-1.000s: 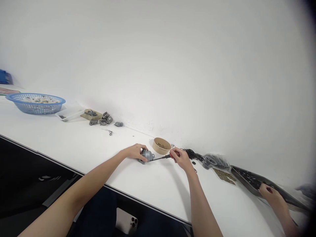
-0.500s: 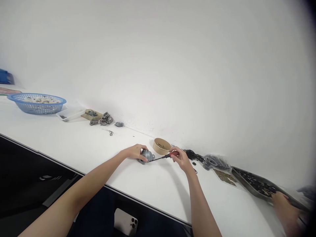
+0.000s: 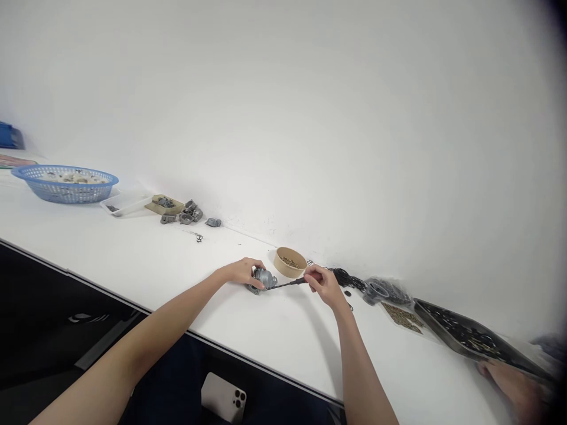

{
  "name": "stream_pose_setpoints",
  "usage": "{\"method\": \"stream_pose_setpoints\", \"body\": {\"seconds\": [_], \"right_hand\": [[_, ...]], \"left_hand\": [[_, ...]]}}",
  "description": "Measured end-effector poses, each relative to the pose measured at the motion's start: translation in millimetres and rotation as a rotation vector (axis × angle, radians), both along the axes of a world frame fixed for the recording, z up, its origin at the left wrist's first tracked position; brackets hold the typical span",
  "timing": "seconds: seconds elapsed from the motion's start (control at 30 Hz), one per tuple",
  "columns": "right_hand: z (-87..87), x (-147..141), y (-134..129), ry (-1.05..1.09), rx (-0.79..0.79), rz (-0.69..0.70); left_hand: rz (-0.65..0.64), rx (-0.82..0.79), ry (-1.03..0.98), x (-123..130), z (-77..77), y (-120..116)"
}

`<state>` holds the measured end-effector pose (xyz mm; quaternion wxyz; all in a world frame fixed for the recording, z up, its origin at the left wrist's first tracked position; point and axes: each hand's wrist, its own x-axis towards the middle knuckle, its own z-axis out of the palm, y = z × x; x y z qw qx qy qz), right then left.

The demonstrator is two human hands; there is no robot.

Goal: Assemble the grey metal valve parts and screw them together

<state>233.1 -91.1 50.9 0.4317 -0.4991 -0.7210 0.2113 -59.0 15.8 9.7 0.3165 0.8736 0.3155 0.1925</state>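
On the white table, my left hand (image 3: 244, 272) grips a grey metal housing (image 3: 265, 278) that looks like a small carburetor, thumb in front and fingers over its top. My right hand (image 3: 322, 284) is closed around the handle of a screwdriver (image 3: 287, 284). The dark shaft points left, and its tip meets the lower right side of the housing. Fingers cover most of the red handle. Just behind the screwdriver stands a round tan bowl (image 3: 290, 262) with small brass-coloured parts inside.
Leftward lie scissors (image 3: 198, 237), grey metal parts (image 3: 190, 211), a white tray (image 3: 126, 203) and a blue basket (image 3: 66, 184). To the right are black rings (image 3: 348, 278), a plastic bag (image 3: 387, 290) and a dark tray (image 3: 465, 333), with another person's hand (image 3: 509, 383) beside it.
My right hand's fingers have shifted on the screwdriver handle and now cover more of it. The other person's hand has moved down from the dark tray's edge. The housing stays in place.
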Motion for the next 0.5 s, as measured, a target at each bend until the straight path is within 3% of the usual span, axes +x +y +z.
{"method": "stream_pose_setpoints", "body": {"seconds": [0.13,0.33,0.5], "right_hand": [[0.9,-2.4,-2.0,-0.02,-0.025,-0.105],[-0.7,4.6,0.1,-0.01,0.007,0.069],[-1.1,6.8,2.1,-0.035,0.0,0.034]], "left_hand": [[0.001,-0.005,0.005,-0.1,0.2,-0.4],[0.0,-0.003,0.008,-0.4,1.3,-1.4],[0.001,-0.004,-0.009,0.2,0.9,-1.1]]}}
